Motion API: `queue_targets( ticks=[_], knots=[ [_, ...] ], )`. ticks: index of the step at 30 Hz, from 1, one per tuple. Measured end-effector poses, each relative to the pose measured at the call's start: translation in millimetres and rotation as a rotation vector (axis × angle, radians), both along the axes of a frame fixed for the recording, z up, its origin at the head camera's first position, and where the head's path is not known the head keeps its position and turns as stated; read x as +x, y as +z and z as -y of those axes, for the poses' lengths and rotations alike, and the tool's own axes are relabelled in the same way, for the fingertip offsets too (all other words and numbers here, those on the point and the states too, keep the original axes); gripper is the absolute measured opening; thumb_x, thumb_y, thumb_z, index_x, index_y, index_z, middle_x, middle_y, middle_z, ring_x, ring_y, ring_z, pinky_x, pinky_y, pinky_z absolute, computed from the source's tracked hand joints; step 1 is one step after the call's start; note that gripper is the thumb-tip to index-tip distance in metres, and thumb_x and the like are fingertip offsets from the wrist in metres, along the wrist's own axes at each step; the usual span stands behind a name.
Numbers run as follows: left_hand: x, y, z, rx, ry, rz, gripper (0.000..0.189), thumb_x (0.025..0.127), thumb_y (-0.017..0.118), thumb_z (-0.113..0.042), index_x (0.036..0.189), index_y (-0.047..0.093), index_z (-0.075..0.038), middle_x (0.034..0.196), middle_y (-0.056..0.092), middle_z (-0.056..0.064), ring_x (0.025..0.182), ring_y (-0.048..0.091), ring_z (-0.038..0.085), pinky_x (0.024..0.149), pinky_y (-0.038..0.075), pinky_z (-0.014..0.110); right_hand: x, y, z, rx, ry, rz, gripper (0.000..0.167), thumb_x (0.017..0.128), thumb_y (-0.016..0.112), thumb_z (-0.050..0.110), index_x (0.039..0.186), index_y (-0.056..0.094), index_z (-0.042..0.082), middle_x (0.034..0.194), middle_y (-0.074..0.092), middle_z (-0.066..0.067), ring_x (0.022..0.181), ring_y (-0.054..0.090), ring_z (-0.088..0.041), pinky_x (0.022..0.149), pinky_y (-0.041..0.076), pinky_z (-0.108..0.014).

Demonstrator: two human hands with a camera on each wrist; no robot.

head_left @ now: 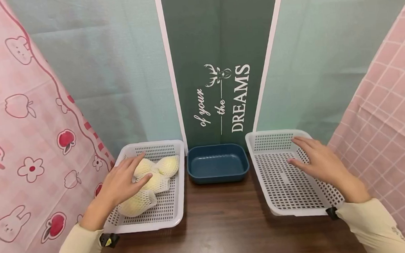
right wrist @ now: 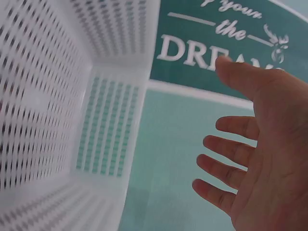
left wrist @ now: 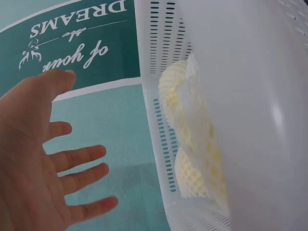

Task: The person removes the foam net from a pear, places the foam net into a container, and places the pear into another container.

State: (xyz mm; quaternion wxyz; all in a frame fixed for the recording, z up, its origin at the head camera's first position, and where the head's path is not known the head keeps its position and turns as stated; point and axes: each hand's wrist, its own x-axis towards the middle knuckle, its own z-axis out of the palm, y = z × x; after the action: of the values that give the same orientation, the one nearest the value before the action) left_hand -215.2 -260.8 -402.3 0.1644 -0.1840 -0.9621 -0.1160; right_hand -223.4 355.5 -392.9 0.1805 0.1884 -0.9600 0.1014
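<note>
Several pale yellow fruits in white foam nets point(head_left: 157, 181) lie in the left white plastic basket point(head_left: 179, 183). Over that basket hovers my left hand point(head_left: 123, 183), its fingers spread and nothing held; in the left wrist view the same hand point(left wrist: 38, 159) stands apart from the netted fruits point(left wrist: 192, 178). My right hand point(head_left: 323, 163) is above the right white basket point(head_left: 284, 183), which has a bare slotted floor. Its fingers are extended and grip nothing, as the right wrist view of the hand point(right wrist: 260, 144) also shows. Which kind of fruit the nets cover is hidden.
Between the baskets sits a dark blue rectangular dish point(head_left: 219, 179) on the brown wooden table point(head_left: 220, 227). Behind them hangs a green cloth point(head_left: 217, 31) with white lettering. Pink patterned cloth point(head_left: 24, 147) borders the left, pink checked cloth point(head_left: 388, 109) the right.
</note>
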Motion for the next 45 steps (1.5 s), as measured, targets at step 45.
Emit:
queue_targets(
  ticks=[45],
  knots=[
    [-2.2, -4.5, -32.2, 0.151, -0.050, -0.096, 0.043, 0.098, 0.072, -0.031, 0.138, 0.070, -0.012, 0.117, 0.078, 0.007, 0.104, 0.074, 0.030, 0.081, 0.058, 0.053, 12.5, 7.2, 144, -0.250, 0.156, 0.120, 0.057, 0.099, 0.077, 0.031, 0.148, 0.061, 0.007, 0.145, 0.065, -0.017, 0.117, 0.069, -0.034, 0.098, 0.057, -0.054]
  ],
)
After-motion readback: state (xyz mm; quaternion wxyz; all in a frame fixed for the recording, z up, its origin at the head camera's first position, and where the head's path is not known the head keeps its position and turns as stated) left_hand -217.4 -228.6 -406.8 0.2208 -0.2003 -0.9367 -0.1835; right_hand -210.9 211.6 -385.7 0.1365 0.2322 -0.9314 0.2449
